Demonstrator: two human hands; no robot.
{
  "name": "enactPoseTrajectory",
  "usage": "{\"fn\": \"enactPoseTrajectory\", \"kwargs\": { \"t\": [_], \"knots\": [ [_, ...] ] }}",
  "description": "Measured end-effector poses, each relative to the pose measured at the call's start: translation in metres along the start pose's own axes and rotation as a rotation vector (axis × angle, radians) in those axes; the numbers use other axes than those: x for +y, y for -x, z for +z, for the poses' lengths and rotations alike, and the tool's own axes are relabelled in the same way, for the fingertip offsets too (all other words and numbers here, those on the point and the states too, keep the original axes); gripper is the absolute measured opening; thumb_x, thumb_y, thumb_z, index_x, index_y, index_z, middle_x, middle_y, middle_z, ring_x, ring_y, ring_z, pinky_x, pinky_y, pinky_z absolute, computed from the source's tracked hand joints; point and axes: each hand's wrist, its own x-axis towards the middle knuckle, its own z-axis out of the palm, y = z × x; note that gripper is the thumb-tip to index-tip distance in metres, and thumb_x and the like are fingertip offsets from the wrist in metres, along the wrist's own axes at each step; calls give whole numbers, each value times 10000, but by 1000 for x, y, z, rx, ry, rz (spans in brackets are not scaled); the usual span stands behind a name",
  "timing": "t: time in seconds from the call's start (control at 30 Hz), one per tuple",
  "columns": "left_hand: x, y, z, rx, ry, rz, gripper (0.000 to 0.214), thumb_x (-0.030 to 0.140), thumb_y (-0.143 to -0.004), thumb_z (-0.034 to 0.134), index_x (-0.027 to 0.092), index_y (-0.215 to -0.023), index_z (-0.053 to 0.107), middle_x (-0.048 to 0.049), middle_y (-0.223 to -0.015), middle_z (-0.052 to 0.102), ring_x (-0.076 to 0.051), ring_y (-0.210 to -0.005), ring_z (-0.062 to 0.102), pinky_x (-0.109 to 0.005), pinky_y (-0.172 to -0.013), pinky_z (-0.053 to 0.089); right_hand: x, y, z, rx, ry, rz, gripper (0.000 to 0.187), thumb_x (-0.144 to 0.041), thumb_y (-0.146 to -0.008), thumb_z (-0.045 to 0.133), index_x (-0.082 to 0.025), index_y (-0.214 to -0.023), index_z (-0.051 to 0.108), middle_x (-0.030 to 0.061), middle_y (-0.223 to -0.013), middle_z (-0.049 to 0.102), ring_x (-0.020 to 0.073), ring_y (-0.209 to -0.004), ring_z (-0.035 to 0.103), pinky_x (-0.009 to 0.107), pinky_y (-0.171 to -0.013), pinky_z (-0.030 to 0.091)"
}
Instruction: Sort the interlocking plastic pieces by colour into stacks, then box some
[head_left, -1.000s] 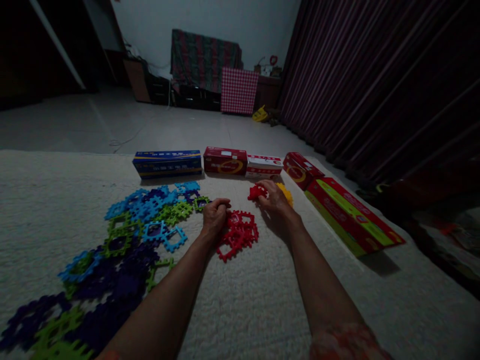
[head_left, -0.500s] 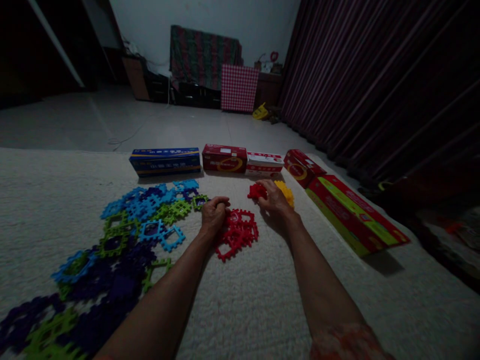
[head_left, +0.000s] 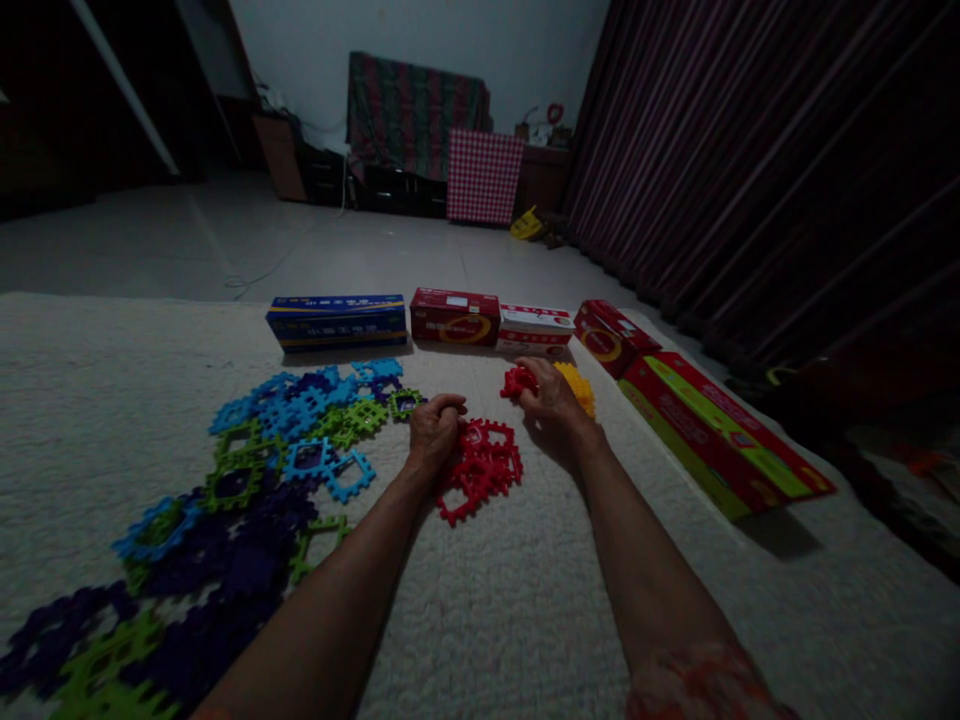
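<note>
My left hand point(head_left: 434, 428) is curled into a fist at the left edge of a pile of red puzzle pieces point(head_left: 481, 468) on the pale carpet; what its fingers grip is hidden. My right hand point(head_left: 551, 395) is closed on a separate red piece point(head_left: 517, 382) held just above the carpet, beyond the red pile. A yellow piece point(head_left: 580, 385) lies right behind that hand. Blue, green and purple interlocking frame pieces point(head_left: 289, 430) are spread over the carpet to the left of my left arm.
Several flat boxes lie along the carpet's far edge: a blue one point(head_left: 337, 321), a red one point(head_left: 454, 316), a white-and-red one point(head_left: 534, 329), another red one point(head_left: 610, 336) and a long red-green one point(head_left: 724, 432) at right. Dark curtains hang on the right. Furniture stands at the far wall.
Both hands have stayed in place at the red pieces. The view has shifted slightly.
</note>
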Motion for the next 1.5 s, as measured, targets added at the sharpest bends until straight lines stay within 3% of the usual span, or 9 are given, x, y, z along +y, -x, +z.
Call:
{"fn": "enactPoseTrajectory", "kwargs": {
  "t": [0.17, 0.47, 0.77, 1.03, 1.2, 1.37, 1.5],
  "knots": [
    [3, 1, 0, 3, 9, -19, 294, 237, -632, 524, 180, -812, 749, -32, -727, 713, -124, -555, 646, -209, -513, 479, 0, -3, -1, 16, -1, 0, 570, -86, -754, 522, -187, -1312, 575, 150, -1306, 609, 286, -1231, 561, 457, -1044, 474],
    [7, 2, 1, 34, 35, -30, 284, 237, -631, 520, 177, -792, 746, -29, -713, 706, -111, -517, 623, -193, -470, 443, 4, 5, -18, -58, 44, -89, 496, -111, -672, 596, -232, -1147, 668, 129, -1290, 617, 330, -1197, 556, 511, -1021, 477],
    [3, 1, 0, 28, 1, -6, 273, 223, -657, 523, 184, -803, 751, -31, -715, 714, -111, -539, 634, -195, -498, 467, 13, 8, 1, -15, 16, -22, 259, -155, -801, 602, -197, -1033, 709, 126, -1180, 665, 279, -1089, 598, 468, -1002, 460],
    [6, 2, 0, 31, 0, -3, 255, 209, -656, 533, 188, -788, 750, -25, -709, 713, -114, -545, 634, -203, -512, 480, 10, 6, 4, -27, 14, 8, 245, -134, -826, 563, -206, -1001, 718, 107, -1152, 681, 266, -1081, 597, 464, -1007, 447],
    [8, 3, 2, 46, 59, -38, 240, 220, -635, 556, 181, -788, 737, -24, -700, 700, -109, -523, 614, -197, -478, 452, -1, 7, -6, 4, 42, 26, 301, -109, -799, 561, -191, -1053, 701, 126, -1175, 675, 285, -1107, 598, 480, -1011, 455],
    [16, 2, 1, 125, 306, -106, 254, 230, -602, 569, 158, -810, 696, -21, -698, 679, -104, -551, 608, -183, -476, 437, -19, 14, -16, -157, -79, 35, 306, -128, -817, 560, -223, -1064, 713, 87, -1095, 705, 247, -1020, 637, 414, -923, 514],
    [24, -1, -2, 234, 420, -118, 261, 220, -589, 578, 143, -821, 672, -23, -700, 675, -98, -577, 611, -178, -509, 438, -42, 18, -8, -298, -193, 38, 300, -176, -851, 586, -208, -1127, 698, 83, -1119, 712, 211, -1016, 657, 367, -916, 517]
  ]
}}
